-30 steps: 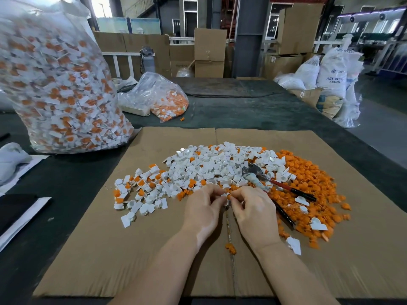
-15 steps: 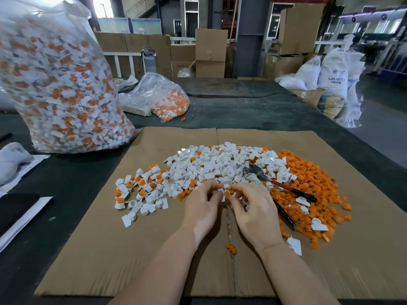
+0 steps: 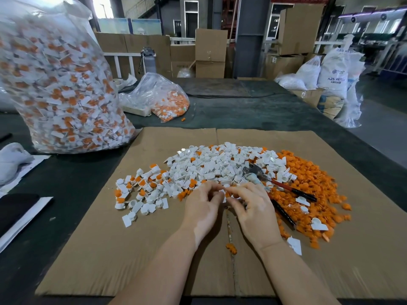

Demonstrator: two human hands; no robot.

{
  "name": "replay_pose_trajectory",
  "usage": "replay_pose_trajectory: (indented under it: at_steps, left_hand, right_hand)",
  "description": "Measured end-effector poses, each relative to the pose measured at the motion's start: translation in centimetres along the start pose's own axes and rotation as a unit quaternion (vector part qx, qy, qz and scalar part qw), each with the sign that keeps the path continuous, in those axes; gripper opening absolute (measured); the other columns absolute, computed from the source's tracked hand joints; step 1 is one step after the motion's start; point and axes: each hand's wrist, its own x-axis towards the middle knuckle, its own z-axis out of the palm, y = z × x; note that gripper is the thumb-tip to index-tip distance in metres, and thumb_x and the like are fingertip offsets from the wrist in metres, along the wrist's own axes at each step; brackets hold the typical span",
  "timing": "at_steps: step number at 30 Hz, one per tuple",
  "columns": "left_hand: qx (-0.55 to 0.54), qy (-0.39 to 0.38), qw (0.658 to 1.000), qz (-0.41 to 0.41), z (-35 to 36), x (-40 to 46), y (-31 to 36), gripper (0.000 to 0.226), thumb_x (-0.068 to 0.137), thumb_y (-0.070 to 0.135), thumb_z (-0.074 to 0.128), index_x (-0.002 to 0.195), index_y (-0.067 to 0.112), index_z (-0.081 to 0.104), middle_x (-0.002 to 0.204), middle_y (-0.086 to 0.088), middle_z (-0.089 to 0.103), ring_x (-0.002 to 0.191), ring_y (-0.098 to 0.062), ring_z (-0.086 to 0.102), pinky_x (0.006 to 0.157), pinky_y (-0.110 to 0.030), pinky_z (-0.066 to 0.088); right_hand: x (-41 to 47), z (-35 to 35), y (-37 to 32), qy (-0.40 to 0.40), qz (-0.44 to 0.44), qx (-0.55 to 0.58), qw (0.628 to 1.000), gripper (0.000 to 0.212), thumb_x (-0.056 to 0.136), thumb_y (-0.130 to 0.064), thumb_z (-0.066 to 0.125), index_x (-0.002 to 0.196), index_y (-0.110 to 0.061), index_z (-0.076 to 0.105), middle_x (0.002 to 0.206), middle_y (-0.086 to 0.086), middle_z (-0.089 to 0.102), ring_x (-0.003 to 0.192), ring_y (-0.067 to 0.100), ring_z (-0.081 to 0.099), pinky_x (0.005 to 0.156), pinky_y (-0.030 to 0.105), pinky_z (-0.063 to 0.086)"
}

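Pinching with both hands: left hand (image 3: 202, 208) and right hand (image 3: 251, 205) fingertip to fingertip, fingers curled round one small white-and-orange piece (image 3: 226, 194), held just above cardboard (image 3: 154, 249) at near edge of white pile (image 3: 220, 166). Cannot tell whether orange part seated or half out.

Risks, as judged:
- Slipping of so small a piece out of a two-sided pinch, then loss among loose look-alikes right below.
- Nudging white pile into orange pile (image 3: 308, 179) with right wrist, mixing the two stocks.
- Snagging on pliers (image 3: 286, 187) lying just beside right hand, one handle running close past it.
- Straying of dropped bits along cardboard seam, as with stray orange bit (image 3: 231, 248) between forearms.
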Motion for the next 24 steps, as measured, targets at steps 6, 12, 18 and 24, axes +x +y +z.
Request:
replay_pose_trajectory:
  at_steps: [6,12,18,24]
  left_hand:
    - [-0.011,0.006,1.000,-0.003,0.0,0.1,-0.1,0.008,0.090,0.020,0.061,0.086,0.028,0.062,0.076,0.010,0.063,0.076,-0.004,0.059,0.061,-0.004,0.038]
    - [-0.013,0.002,1.000,-0.007,0.0,0.3,-0.4,0.009,0.088,0.020,0.064,0.090,0.028,0.064,0.082,0.008,0.065,0.082,-0.006,0.061,0.069,-0.014,0.042]
    - [-0.069,0.011,0.996,-0.059,0.1,0.8,0.1,0.010,0.088,0.016,0.064,0.096,0.022,0.065,0.088,-0.001,0.069,0.087,-0.015,0.065,0.082,-0.027,0.051]
    - [-0.075,0.019,0.994,-0.082,0.2,1.3,0.7,0.008,0.087,0.020,0.065,0.095,0.022,0.066,0.085,-0.011,0.069,0.078,-0.018,0.062,0.072,-0.026,0.046]
  right_hand:
    - [0.1,-0.1,-0.1,0.003,0.004,-0.005,1.000,0.021,0.078,-0.004,0.071,0.099,-0.006,0.071,0.086,0.006,0.065,0.086,0.023,0.057,0.080,0.040,0.050]
    - [0.1,0.1,0.1,-0.008,0.014,-0.014,1.000,0.020,0.080,-0.008,0.071,0.100,-0.007,0.071,0.088,0.005,0.065,0.088,0.023,0.058,0.081,0.042,0.049]
    - [0.8,-0.8,0.6,0.043,0.038,-0.088,0.994,0.022,0.084,-0.023,0.069,0.102,-0.011,0.069,0.092,0.003,0.068,0.092,0.023,0.060,0.082,0.038,0.042]
    - [2.9,-3.7,3.0,-0.124,0.299,-0.304,0.896,0.049,0.090,-0.048,0.043,0.130,-0.019,0.044,0.135,0.007,0.045,0.124,0.027,0.038,0.105,0.044,0.024]
